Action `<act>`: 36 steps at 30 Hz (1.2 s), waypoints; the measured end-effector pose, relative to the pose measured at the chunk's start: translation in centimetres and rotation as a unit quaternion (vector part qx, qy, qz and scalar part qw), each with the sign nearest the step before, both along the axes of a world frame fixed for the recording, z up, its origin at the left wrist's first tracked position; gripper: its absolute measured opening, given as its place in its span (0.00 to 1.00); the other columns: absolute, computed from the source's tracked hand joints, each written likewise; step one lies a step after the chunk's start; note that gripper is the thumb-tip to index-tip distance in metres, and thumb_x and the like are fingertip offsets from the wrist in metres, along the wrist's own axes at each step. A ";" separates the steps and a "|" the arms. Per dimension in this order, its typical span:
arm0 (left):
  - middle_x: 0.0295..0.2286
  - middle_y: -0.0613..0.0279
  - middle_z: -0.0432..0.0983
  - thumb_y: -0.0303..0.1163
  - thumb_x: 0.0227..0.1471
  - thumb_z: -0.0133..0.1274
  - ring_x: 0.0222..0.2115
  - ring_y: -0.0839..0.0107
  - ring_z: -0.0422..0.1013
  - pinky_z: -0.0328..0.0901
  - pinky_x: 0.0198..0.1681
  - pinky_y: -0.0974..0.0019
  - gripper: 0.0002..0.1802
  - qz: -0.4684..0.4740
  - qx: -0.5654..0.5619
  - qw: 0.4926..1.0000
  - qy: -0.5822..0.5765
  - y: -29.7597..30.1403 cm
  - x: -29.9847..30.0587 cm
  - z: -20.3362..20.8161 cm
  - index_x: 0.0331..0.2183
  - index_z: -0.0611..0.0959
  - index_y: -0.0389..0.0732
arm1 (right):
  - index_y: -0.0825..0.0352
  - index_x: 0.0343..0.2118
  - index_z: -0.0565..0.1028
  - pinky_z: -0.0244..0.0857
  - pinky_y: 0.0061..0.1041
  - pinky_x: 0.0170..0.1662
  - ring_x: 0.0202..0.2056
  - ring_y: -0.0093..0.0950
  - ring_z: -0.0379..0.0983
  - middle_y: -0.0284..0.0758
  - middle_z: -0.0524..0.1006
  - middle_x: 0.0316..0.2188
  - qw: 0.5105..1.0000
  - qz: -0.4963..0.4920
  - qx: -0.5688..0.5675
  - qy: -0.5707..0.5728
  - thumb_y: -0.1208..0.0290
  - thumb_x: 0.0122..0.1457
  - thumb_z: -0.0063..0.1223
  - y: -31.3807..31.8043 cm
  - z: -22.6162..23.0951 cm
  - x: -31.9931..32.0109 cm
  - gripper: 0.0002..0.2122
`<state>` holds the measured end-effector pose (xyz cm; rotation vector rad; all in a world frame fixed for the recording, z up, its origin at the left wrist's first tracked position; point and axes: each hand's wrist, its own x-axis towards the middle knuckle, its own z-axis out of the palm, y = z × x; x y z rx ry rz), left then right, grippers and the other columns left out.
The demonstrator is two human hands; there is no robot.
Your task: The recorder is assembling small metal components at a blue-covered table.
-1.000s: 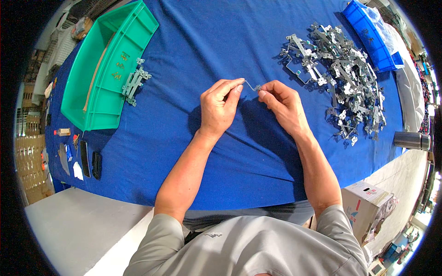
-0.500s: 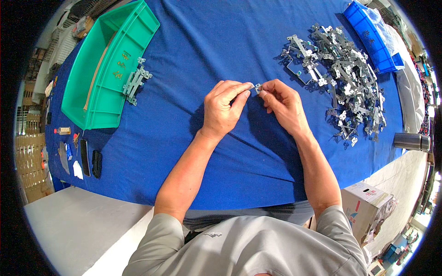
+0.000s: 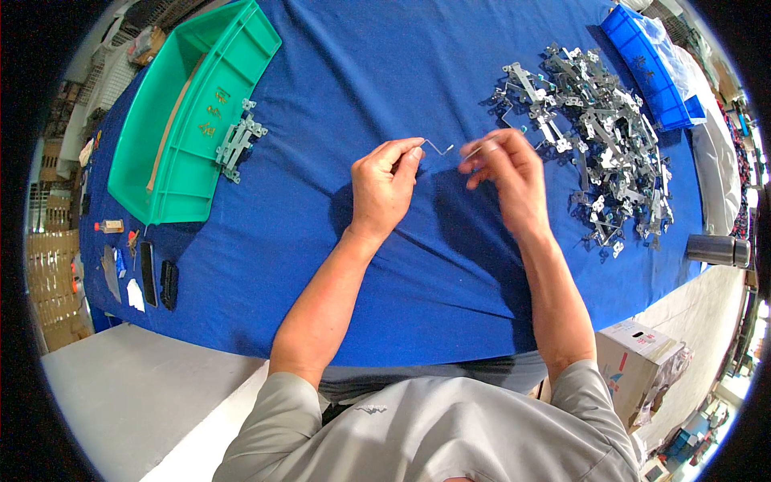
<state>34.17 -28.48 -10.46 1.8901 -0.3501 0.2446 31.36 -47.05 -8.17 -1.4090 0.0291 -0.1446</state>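
Note:
My left hand (image 3: 384, 185) is over the middle of the blue cloth, thumb and forefinger pinched on one end of a thin bent metal rod (image 3: 438, 150). The rod's other end points toward my right hand. My right hand (image 3: 507, 173) is apart from the rod and smeared by motion. A thin pale piece shows at its fingertips, too blurred to name. To the right of it lies a large pile of small metal brackets (image 3: 610, 128). A few flat metal brackets (image 3: 239, 145) lie together beside the green bin at the left.
A green plastic bin (image 3: 173, 189) stands at the left, with small brass-coloured pieces (image 3: 210, 112) by its side wall. A blue bin (image 3: 642, 68) is at the far right. A metal flask (image 3: 717, 249) and a black comb-like object (image 3: 169, 285) lie near opposite table edges.
My hands have drawn apart, the right one moving to the right. The bent rod now shows clearly in my left fingers; the small metal plate seen between both hands is no longer clearly visible.

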 end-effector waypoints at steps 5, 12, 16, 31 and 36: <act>0.28 0.64 0.82 0.28 0.58 0.54 0.19 0.86 0.68 0.62 0.19 0.79 0.10 0.006 -0.057 0.996 0.064 -0.1 0.0 0.1 0.40 0.85 0.36 | 0.70 0.38 0.75 0.65 0.17 0.26 0.24 0.15 0.70 0.30 0.76 0.26 0.988 0.084 -0.098 0.084 0.67 0.65 0.49 0.3 -0.1 -0.7 0.10; 0.28 0.62 0.82 0.27 0.57 0.55 0.20 0.85 0.69 0.64 0.20 0.77 0.10 -0.005 -0.033 0.999 0.035 0.0 0.0 -0.1 0.40 0.84 0.36 | 0.69 0.38 0.76 0.63 0.17 0.25 0.24 0.15 0.68 0.28 0.75 0.24 0.986 0.097 -0.108 0.079 0.67 0.65 0.51 0.6 0.3 -0.8 0.09; 0.28 0.62 0.82 0.27 0.57 0.55 0.20 0.84 0.70 0.64 0.21 0.77 0.10 -0.005 -0.034 0.999 0.023 -0.1 0.0 -0.1 0.40 0.84 0.36 | 0.70 0.37 0.76 0.63 0.17 0.26 0.24 0.15 0.68 0.29 0.76 0.24 0.984 0.083 -0.126 0.093 0.67 0.64 0.52 0.4 0.4 -0.7 0.09; 0.30 0.57 0.81 0.22 0.51 0.58 0.28 0.73 0.76 0.70 0.31 0.71 0.08 -0.005 0.010 0.995 -0.098 -0.3 -0.1 0.7 0.36 0.86 0.35 | 0.70 0.34 0.75 0.61 0.22 0.27 0.23 0.17 0.66 0.30 0.74 0.21 0.963 0.031 -0.265 0.016 0.72 0.60 0.56 -0.1 -0.8 -0.4 0.07; 0.30 0.55 0.81 0.21 0.50 0.58 0.29 0.70 0.77 0.70 0.32 0.70 0.07 -0.003 0.021 0.992 -0.127 -0.4 -0.1 0.7 0.35 0.86 0.36 | 0.69 0.36 0.74 0.63 0.19 0.26 0.24 0.15 0.68 0.29 0.74 0.21 0.979 0.037 -0.191 0.057 0.73 0.60 0.56 0.1 -0.9 -0.4 0.06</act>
